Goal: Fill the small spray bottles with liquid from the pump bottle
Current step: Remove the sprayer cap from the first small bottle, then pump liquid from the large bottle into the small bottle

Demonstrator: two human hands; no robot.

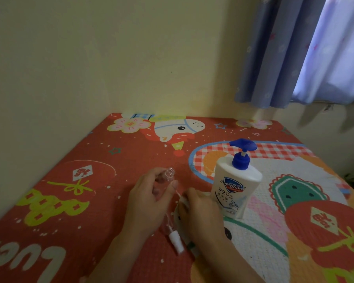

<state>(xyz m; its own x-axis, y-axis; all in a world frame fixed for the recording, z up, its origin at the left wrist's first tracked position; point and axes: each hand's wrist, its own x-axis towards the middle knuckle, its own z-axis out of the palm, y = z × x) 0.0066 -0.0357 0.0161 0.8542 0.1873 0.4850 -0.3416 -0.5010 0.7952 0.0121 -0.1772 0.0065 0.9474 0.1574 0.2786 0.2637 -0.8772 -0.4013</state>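
Left hand (149, 199) is curled round a small clear spray bottle (168, 175), uncapped, its open neck tilted up and away past the fingertips. Right hand (200, 207) is closed on a white spray head (183, 200), whose thin dip tube pokes out toward the left thumb. A second spray bottle (175, 237), white cap on, lies on the patterned mat (86, 180) below and between the two wrists. The pump bottle (236, 186) stands upright just beyond the right knuckles, blue nozzle pointed toward the left hand.

Step judged: opening done, filling not begun. The spray head is best set down clear of the work. The open neck should be brought directly under the nozzle tip and held upright. The pump should be pressed slowly in short strokes, since the neck is narrow and thick liquid may overrun.
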